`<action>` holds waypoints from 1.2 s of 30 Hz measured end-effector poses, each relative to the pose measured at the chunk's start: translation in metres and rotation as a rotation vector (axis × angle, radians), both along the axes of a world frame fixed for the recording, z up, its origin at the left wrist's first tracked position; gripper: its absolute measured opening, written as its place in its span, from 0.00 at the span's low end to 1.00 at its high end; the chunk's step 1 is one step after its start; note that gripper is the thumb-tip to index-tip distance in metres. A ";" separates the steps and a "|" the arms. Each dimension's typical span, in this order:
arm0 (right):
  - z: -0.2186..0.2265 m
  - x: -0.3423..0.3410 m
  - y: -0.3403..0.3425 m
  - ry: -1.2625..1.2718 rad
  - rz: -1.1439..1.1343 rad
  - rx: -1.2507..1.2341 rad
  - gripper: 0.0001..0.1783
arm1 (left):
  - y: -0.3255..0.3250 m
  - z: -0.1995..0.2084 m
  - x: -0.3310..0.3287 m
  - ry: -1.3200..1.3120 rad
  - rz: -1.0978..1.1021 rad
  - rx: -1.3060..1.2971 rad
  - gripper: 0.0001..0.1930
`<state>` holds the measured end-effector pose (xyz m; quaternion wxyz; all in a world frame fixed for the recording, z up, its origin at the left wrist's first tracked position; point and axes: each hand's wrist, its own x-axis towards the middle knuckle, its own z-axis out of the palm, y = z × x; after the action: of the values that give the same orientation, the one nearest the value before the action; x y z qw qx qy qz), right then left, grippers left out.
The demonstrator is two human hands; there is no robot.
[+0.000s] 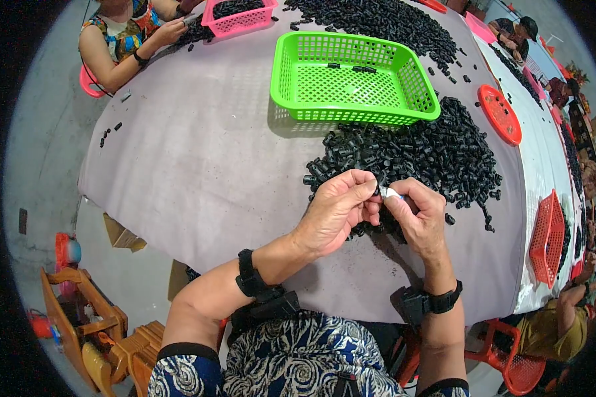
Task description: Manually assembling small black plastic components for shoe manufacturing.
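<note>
Close together over the near edge of a heap of small black cylindrical parts [404, 153], my two hands meet at the fingertips. My left hand [341, 210] is closed in a pinch on a small black part [377, 190], mostly covered by the fingers. Thumb and fingers of my right hand [417, 215] pinch a small white piece [390, 192] against that part; its kind cannot be made out. Just beyond the heap stands a bright green plastic basket [351, 109] with a few black parts on its bottom.
A grey cloth [198, 145] covers the table. Farther off lie a larger black heap [384, 25], a pink basket [242, 23] and a red oval tray [500, 114]. A red basket [546, 238] is at right. Other people work at the far left and along the right.
</note>
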<state>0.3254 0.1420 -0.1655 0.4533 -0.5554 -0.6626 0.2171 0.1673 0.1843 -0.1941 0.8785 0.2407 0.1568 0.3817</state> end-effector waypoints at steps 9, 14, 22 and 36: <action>-0.001 0.017 -0.001 0.438 -0.127 -0.102 0.05 | -0.005 0.002 0.001 -0.048 -0.050 -0.055 0.07; -0.005 0.012 -0.003 0.543 -0.034 -0.169 0.05 | -0.003 -0.001 0.001 -0.038 -0.034 -0.056 0.07; -0.002 -0.011 -0.004 0.596 0.085 -0.270 0.10 | -0.004 -0.002 0.002 0.024 -0.073 0.007 0.08; 0.008 -0.014 -0.003 0.476 -0.111 -0.219 0.02 | -0.005 0.000 0.002 0.149 -0.040 0.019 0.09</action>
<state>0.3117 0.1391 -0.1579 0.5449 -0.5696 -0.4784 0.3869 0.1696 0.1789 -0.1937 0.8696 0.2800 0.2131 0.3465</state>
